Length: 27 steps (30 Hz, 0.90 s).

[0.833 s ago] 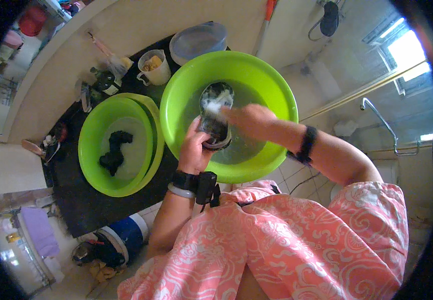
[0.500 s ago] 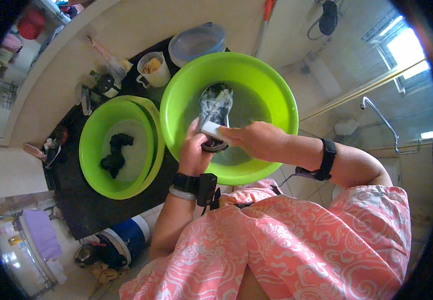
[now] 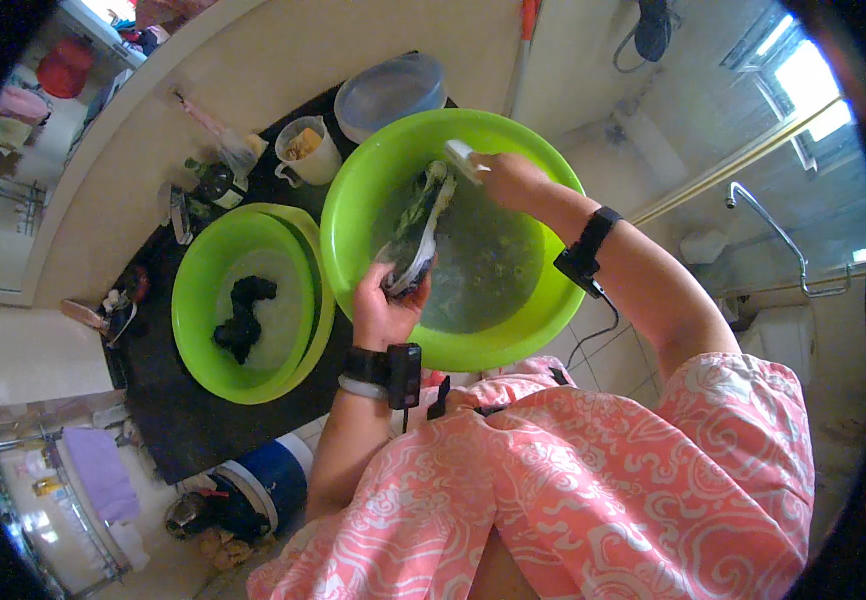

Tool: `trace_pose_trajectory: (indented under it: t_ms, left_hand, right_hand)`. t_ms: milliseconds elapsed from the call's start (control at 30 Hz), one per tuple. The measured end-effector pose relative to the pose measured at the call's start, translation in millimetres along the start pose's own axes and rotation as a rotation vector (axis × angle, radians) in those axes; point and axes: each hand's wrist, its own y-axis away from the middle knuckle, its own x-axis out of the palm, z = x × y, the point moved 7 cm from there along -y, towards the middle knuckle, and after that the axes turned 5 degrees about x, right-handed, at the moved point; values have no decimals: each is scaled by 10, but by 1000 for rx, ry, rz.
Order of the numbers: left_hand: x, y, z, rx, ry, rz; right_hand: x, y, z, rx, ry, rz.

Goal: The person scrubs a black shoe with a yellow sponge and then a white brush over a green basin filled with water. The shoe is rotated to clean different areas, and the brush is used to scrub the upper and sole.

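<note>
My left hand (image 3: 383,312) is closed on one end of a dark shoe (image 3: 419,236) with a white sole. The shoe is tipped on its side over the large green basin (image 3: 351,205), and whitish suds cling to it. Near the shoe's far end, my right hand (image 3: 513,182) grips a white scrub brush (image 3: 464,160), held just apart from the shoe. Cloudy water (image 3: 483,270) with some bubbles lies in the basin below. My right fingers partly cover the brush.
Left of it, a smaller green basin (image 3: 190,310) holds water and a dark bunched item (image 3: 243,320). Behind stand a white jug (image 3: 321,160) with something yellow inside, a clear plastic tub (image 3: 390,95) and a dark bottle (image 3: 219,185). A metal tap (image 3: 773,232) is at right.
My right hand has lifted the brush off the shoe and moved it away from me. The shoe has turned from sole-up onto its side, still in my left hand.
</note>
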Motion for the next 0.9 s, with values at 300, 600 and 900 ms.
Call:
trace_pose_trajectory:
  t_ms: [300,600,900]
  left_hand:
    - [-84,-53,17,79,-309,-50]
    - [6,-34,-27,406,-657,216]
    - [-183,-111,43,-1,-61,-64]
  right_hand:
    - [-29,404,287,165,-10,246]
    - [48,301,152,94,191,193]
    - [158,981,592,-187,-114,398]
